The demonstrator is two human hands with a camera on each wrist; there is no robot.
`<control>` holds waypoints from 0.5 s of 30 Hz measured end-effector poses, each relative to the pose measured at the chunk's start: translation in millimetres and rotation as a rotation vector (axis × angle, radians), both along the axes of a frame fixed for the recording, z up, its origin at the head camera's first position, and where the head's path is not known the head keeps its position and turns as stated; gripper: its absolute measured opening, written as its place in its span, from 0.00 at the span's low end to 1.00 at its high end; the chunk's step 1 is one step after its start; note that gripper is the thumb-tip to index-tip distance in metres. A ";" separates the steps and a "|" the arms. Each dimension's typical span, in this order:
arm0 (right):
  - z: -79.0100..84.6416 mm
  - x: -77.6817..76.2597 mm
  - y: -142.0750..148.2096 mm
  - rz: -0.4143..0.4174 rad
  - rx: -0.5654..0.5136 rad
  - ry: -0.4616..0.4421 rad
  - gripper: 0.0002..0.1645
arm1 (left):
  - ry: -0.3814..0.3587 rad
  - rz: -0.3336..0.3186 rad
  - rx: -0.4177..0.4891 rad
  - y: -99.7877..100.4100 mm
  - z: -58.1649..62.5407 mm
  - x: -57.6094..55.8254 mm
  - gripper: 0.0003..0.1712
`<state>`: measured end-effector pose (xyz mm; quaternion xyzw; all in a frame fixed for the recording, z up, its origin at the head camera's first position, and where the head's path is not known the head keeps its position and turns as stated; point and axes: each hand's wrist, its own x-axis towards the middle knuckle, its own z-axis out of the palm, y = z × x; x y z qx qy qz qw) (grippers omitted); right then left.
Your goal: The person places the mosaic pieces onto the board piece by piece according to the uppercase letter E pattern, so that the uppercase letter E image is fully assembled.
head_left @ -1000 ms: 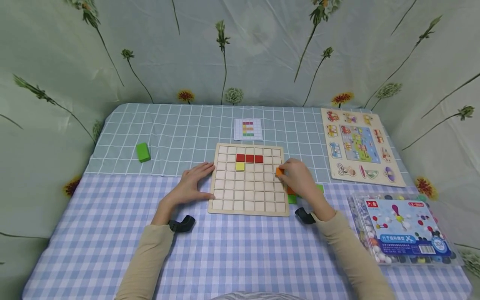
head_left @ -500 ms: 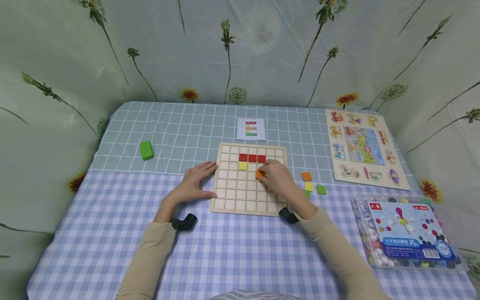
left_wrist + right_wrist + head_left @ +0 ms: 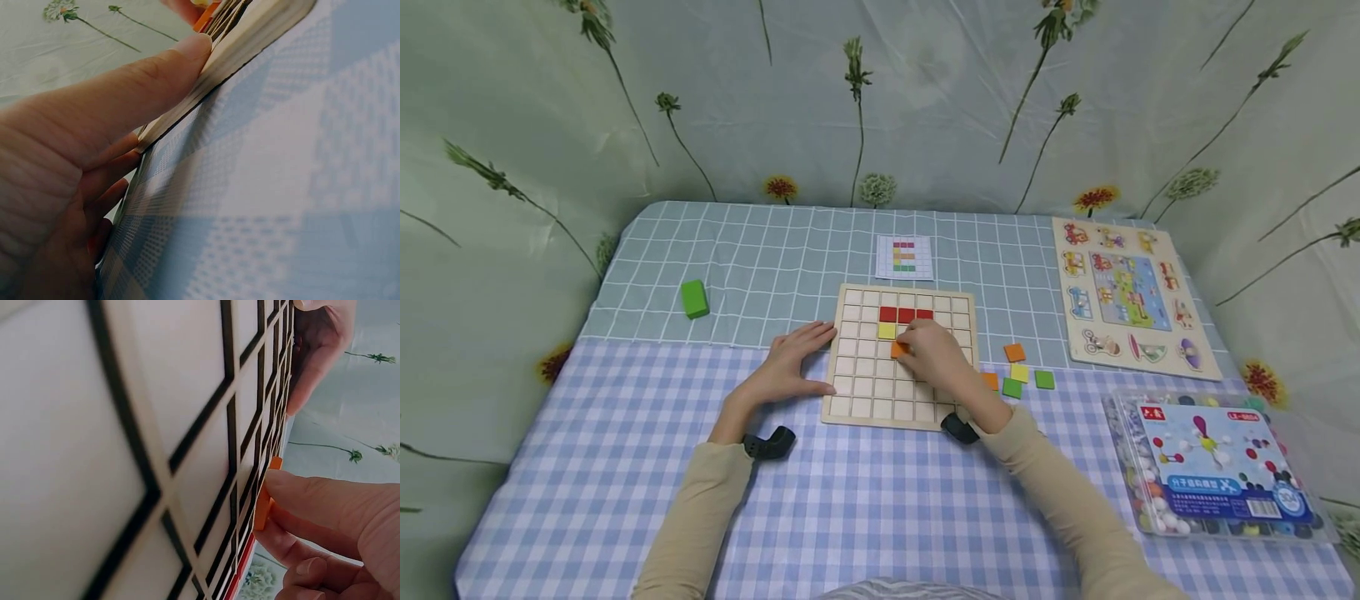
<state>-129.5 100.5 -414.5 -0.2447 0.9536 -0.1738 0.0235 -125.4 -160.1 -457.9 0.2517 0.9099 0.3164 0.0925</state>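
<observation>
Between thumb and fingers my right hand (image 3: 936, 358) pinches an orange square tile (image 3: 897, 350) over the wooden grid board (image 3: 865, 388). The tile is just below a yellow tile (image 3: 887, 331) on the board, under a row of red tiles (image 3: 906, 316). In the right wrist view the orange tile (image 3: 265, 503) stands tilted on the grid, with the thumb on its face. My left hand (image 3: 786, 367) rests against the board's left edge, fingers and thumb spread and straight. Its thumb (image 3: 156, 78) touches the board's rim in the left wrist view.
Right of the board lie loose orange (image 3: 1014, 352), yellow (image 3: 1018, 372) and green tiles (image 3: 1044, 380). A pattern card (image 3: 904, 258) lies behind it. A green block (image 3: 695, 299) is at left, a picture puzzle (image 3: 1078, 342) and clear plastic box (image 3: 1225, 467) at right.
My right hand has carried the orange tile from the board's right edge leftward, to the square below the yellow tile. The left hand stays at the board's edge.
</observation>
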 end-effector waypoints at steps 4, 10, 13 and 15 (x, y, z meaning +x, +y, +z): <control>0.8 -0.1 -2.6 -0.008 0.004 -0.005 0.12 | -0.002 0.001 -0.001 -0.3 -0.6 -0.1 0.55; 0.1 -0.4 -5.2 -0.018 -0.003 -0.014 0.12 | -0.006 -0.001 -0.002 -0.6 -1.4 -0.5 0.55; -0.7 -1.2 -7.2 -0.013 -0.009 -0.013 0.11 | -0.009 0.000 -0.002 -0.2 -1.0 -0.4 0.55; -0.6 -1.8 -8.7 -0.009 -0.013 -0.008 0.10 | -0.008 0.001 -0.002 0.4 -0.5 -0.5 0.55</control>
